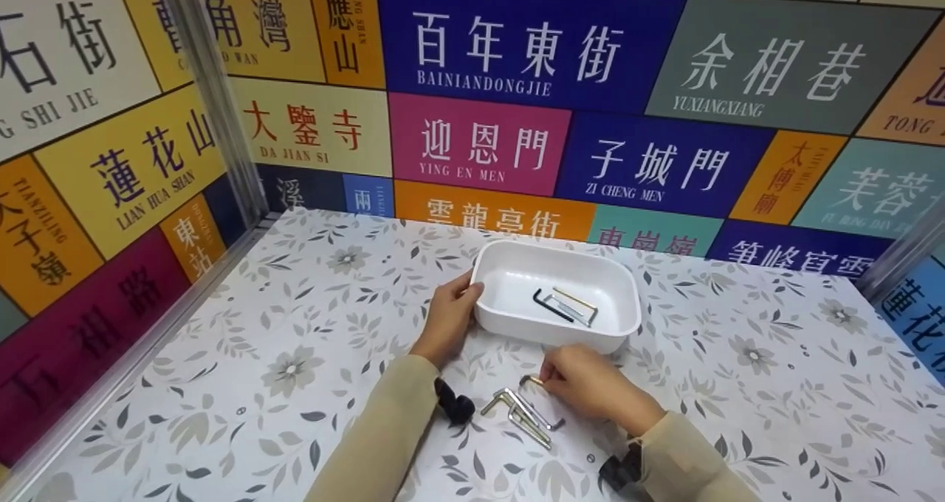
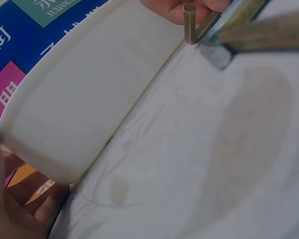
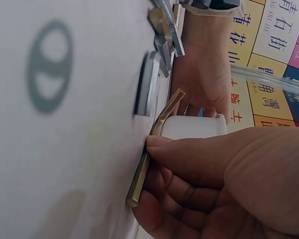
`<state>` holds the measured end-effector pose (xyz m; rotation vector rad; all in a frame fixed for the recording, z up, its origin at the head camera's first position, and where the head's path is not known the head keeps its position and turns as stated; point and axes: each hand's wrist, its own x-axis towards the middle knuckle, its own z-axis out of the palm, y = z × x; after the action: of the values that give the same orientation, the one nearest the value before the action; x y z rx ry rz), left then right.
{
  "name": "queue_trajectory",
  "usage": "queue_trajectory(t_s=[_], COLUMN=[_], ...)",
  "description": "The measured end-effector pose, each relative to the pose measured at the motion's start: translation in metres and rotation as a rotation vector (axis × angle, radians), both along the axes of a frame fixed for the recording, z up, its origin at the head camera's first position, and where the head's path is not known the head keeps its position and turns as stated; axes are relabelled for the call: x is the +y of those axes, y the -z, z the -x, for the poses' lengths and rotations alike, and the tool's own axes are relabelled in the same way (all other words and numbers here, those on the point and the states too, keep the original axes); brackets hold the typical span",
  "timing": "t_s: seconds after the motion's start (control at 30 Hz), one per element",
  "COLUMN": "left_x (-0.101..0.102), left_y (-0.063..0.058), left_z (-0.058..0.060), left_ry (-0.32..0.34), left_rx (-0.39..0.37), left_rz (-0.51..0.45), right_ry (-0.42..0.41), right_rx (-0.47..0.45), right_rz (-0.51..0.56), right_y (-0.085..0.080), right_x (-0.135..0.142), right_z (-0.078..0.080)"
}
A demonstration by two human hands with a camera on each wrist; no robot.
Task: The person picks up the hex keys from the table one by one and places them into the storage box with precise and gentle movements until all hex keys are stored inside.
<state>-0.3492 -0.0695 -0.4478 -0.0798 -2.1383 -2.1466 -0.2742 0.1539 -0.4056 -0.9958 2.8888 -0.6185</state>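
My left hand point(image 1: 447, 321) grips the left end of a white plastic tray point(image 1: 546, 331), its thumb by the rim and its other fingers around the outer corner. Just in front of the tray, my right hand point(image 1: 594, 385) pinches a brass-coloured hex key point(image 3: 138, 181) between thumb and fingers, low over the tabletop. Beside that hand lies a loose pile of several silver and brass-toned hex keys point(image 1: 523, 410). Inside the tray rest a black hex key point(image 1: 554, 306), a gold one point(image 1: 574, 297) and a silver one between them.
A white tabletop point(image 1: 354, 332) with a grey leaf-and-flower print lies under everything. Behind it stands a wall point(image 1: 480, 140) of coloured panels with Chinese lettering. Transparent corner strips point(image 1: 221, 103) run up the left side. Each wrist wears a black camera mount point(image 1: 454, 404).
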Motion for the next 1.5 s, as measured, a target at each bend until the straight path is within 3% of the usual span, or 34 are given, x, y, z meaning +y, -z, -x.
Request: queue_trajectory(t_s=[0.37,0.63,0.9,1.1,1.5], left_x=[-0.002,-0.003,-0.001,0.0,-0.003], left_y=[0.002,-0.001,-0.002,-0.003,-0.002], left_z=[0.001,0.002,0.001,0.0,0.0], left_ry=[-0.008,-0.008,0.001,-0.009,0.001], left_rx=[0.02,-0.017,-0.016,-0.027,-0.05], left_rz=[0.003,0.028,-0.014,0.017,0.021], right_ry=[-0.003,-0.026,-0.07,-0.064,-0.046], right_rx=[-0.016,-0.066,-0.076,-0.078,-0.054], right_rz=[0.01,0.037,0.084,0.104,0.098], right_y=[0.001,-0.004,-0.02,-0.029,-0.05], right_x=[-0.001,0.0,-0.001,0.004,0.017], right_z=[0.002,0.003,0.0,-0.001,0.011])
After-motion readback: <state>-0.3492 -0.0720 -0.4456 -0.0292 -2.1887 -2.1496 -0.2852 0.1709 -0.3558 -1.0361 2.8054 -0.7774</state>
